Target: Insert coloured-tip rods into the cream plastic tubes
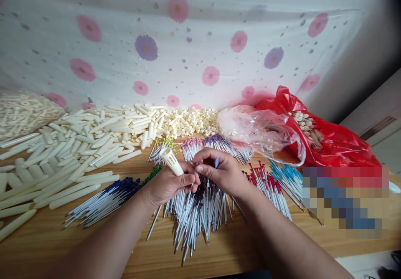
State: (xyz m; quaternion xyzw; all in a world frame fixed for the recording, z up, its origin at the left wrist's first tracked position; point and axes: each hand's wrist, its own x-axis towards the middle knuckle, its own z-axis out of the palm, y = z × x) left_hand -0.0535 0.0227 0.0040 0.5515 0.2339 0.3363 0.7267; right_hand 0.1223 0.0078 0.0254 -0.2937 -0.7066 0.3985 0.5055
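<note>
My left hand (175,183) is closed around a cream pen barrel piece (173,161) with slots near its open upper end, tilted up and to the left. The fingertips of my right hand (221,171) pinch a thin pen refill with a purple end (196,169), which meets the left fingertips. Another purple tip (216,161) shows between the right fingers; what it belongs to is hidden. Beneath both hands lies a fanned pile of white refills with dark tops (197,216).
Blue-topped refills (106,199) lie left, red-topped (267,183) and light-blue-topped ones (286,183) right. Cream tubes (78,149) heap at the left, short slotted pieces (194,120) at the back. A clear bag (257,128) and a red bag (338,133) stand at the right.
</note>
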